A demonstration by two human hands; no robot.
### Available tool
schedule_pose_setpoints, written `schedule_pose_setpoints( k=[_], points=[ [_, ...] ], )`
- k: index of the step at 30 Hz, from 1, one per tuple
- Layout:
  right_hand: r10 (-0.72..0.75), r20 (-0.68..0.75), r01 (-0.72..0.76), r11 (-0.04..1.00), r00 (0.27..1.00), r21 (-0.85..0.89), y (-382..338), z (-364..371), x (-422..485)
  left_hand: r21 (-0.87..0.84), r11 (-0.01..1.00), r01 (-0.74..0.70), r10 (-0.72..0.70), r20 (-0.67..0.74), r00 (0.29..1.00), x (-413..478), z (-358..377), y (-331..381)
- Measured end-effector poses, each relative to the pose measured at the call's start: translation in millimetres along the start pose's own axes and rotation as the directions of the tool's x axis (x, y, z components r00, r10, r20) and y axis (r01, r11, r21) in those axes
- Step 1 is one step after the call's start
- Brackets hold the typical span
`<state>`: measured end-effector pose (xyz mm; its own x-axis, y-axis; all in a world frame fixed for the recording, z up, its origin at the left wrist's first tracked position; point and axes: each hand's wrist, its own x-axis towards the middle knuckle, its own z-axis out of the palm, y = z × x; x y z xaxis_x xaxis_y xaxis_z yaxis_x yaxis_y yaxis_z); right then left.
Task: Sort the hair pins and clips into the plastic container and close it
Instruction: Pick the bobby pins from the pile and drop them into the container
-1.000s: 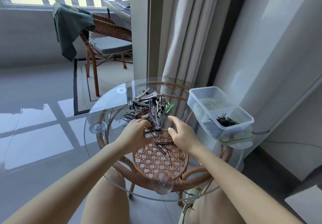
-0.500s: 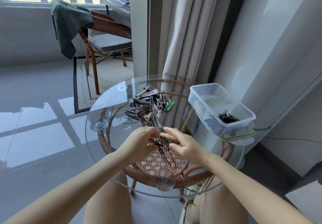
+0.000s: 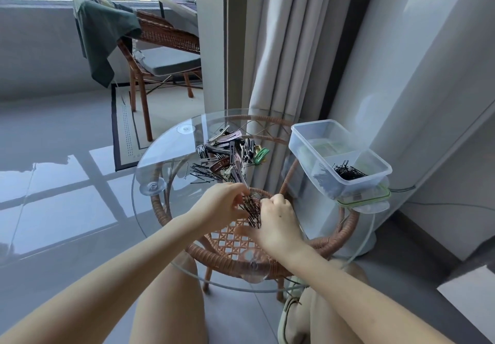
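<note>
A bunch of black hair pins [image 3: 251, 209] is pinched between my left hand [image 3: 222, 205] and my right hand [image 3: 277, 219] above the near middle of the round glass table [image 3: 160, 156]. Farther back lies a mixed pile of clips [image 3: 230, 153], with a green clip [image 3: 261, 154] at its right and loose black pins [image 3: 202, 175] at its left. The clear plastic container [image 3: 308, 140] stands open at the table's right edge, with some black pins [image 3: 348, 173] in its near end. Its green-edged lid [image 3: 375, 199] lies under it.
The glass top rests on a brown wicker frame [image 3: 267, 266]. Beige curtains [image 3: 284, 49] hang just behind the table and a grey wall is at the right. A wicker chair [image 3: 160, 46] with a green cloth [image 3: 101, 35] stands at the back left.
Both hands drew together over the near pins and gathered them into one bunch, lifted slightly off the glass. The view shifted a little.
</note>
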<state>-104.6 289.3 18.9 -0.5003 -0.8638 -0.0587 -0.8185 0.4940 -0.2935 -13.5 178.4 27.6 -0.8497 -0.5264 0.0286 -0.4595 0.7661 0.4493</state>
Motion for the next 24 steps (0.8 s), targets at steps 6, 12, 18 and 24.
schedule_pose_setpoints(
  k=[6,12,18,24],
  points=[
    [-0.06,-0.097,0.062,0.998,0.993,0.008,-9.4,2.3,11.7,-0.17,0.983,0.065,-0.079,-0.075,0.994,-1.8,-5.3,0.6],
    [-0.166,0.03,0.168,0.984,0.986,-0.067,-3.0,-15.1,23.8,-0.132,0.989,0.063,-0.086,-0.17,0.982,-12.6,-14.0,-2.8],
    [-0.165,0.127,0.157,0.985,0.978,0.073,10.3,-30.2,33.5,-0.065,0.997,0.046,-0.056,-0.171,0.984,-23.5,-14.9,-5.8],
    [-0.231,0.099,0.221,0.969,0.968,0.107,22.2,-59.5,29.8,-0.03,0.998,0.063,-0.066,-0.138,0.988,-22.7,-13.7,-5.6]
  ],
)
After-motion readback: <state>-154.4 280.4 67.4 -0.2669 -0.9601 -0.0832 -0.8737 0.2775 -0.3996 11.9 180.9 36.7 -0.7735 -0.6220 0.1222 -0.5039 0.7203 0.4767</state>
